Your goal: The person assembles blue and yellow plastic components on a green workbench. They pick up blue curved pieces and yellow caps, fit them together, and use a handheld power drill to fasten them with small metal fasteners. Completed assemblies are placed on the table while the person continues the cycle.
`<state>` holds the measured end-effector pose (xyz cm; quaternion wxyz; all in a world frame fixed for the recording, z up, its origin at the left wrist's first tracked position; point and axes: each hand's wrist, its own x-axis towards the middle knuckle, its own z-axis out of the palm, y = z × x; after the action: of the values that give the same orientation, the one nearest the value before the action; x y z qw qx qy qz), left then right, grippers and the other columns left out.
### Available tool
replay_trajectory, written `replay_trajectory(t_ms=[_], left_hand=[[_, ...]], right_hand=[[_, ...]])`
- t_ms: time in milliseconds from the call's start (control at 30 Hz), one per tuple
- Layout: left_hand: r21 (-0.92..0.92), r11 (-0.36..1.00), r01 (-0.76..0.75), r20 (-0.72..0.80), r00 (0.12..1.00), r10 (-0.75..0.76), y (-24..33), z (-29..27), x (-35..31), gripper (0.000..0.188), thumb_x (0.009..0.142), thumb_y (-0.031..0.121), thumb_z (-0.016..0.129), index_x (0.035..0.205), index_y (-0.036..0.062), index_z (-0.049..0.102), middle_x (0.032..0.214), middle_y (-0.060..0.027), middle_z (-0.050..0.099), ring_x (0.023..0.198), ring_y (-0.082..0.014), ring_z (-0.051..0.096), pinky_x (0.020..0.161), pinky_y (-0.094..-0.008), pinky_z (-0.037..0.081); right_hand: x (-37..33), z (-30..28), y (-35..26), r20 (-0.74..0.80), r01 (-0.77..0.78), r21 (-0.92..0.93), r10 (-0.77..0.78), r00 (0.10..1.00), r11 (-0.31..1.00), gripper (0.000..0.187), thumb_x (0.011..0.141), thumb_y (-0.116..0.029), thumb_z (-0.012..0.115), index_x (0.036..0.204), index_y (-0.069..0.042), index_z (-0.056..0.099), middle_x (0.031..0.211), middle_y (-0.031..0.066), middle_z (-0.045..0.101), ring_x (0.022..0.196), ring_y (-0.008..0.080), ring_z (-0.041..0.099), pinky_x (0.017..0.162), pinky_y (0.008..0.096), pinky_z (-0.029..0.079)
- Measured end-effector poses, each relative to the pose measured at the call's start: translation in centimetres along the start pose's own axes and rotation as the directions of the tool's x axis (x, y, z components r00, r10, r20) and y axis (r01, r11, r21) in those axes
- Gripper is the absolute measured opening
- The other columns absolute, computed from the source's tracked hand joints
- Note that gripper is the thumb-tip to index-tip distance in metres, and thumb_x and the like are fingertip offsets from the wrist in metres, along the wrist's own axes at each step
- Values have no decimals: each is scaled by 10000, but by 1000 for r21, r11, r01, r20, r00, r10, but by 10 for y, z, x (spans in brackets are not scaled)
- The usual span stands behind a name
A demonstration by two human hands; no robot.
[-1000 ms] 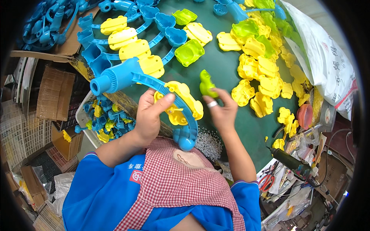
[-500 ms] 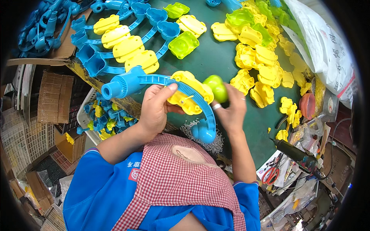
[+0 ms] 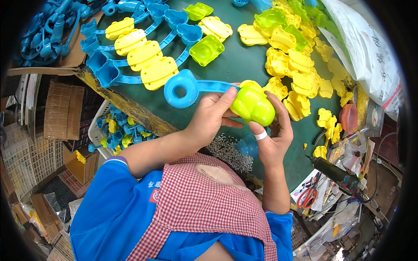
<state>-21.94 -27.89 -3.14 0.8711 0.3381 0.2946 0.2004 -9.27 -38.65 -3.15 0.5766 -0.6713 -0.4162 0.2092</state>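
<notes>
My left hand [image 3: 213,117] is closed around a curved blue plastic arm [image 3: 212,86], its thumb on top beside a ring-shaped blue end. A glossy green plastic shell [image 3: 254,106] sits over the middle of the arm, where the edge of a yellow plate [image 3: 248,83] shows behind it. My right hand [image 3: 275,137] grips the green shell, with thumb and fingers on opposite sides; white tape wraps the thumb. The arm's rounded blue end shows below, partly behind the right hand, near a heap of small screws [image 3: 230,152].
Blue arms with yellow plates [image 3: 159,71] lie in a row at far left. Yellow and green shells [image 3: 305,82] are heaped at right beside a white bag [image 3: 365,52]. A power screwdriver [image 3: 334,170] and red-handled scissors [image 3: 307,198] lie at right. A parts-filled white basket [image 3: 92,130] stands at left.
Both hands have turned the blue arm over, so its ring end faces up. The green shell, held apart at the right before, now covers the yellow plate.
</notes>
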Motion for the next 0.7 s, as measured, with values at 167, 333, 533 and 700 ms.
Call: replay_trajectory(t_ms=[167, 333, 533, 700], left_hand=[[138, 986, -92, 15, 996, 91, -2, -4, 8, 379, 924, 308, 599, 1153, 8, 561, 1013, -86, 669, 823, -130, 669, 583, -239, 547], [119, 993, -21, -115, 993, 35, -5, 3, 11, 378, 938, 347, 563, 1095, 3, 577, 945, -91, 683, 775, -145, 681, 545, -230, 538], [22, 998, 58, -99, 994, -56, -2, 1, 16, 482, 988, 455, 384, 1162, 39, 554, 1020, -115, 679, 848, -205, 697, 658, -296, 577], [3, 1000, 12, -21, 1000, -12, -2, -3, 15, 445, 982, 402, 447, 1209, 28, 529, 1019, -106, 680, 843, -187, 695, 583, -243, 556]], right_hand=[[3, 3, 8, 16, 156, -259, -158, 987, 953, 631, 677, -225, 827, 1211, -21, 561, 1209, 165, 577, 1025, 262, 611, 756, 305, 512], [-1, -2, -2, 61, -64, -299, 86, 994, 952, 689, 678, -206, 823, 1269, -23, 518, 1142, 125, 609, 913, 192, 632, 679, 279, 505], [1, -4, 4, 70, -150, 81, 145, 987, 985, 652, 769, -69, 728, 1344, 26, 435, 1198, 118, 574, 989, 175, 612, 788, 258, 507], [1, -2, -2, 52, -182, 60, 179, 983, 982, 674, 760, -57, 727, 1349, 39, 412, 1262, 136, 540, 1076, 198, 589, 886, 296, 490]])
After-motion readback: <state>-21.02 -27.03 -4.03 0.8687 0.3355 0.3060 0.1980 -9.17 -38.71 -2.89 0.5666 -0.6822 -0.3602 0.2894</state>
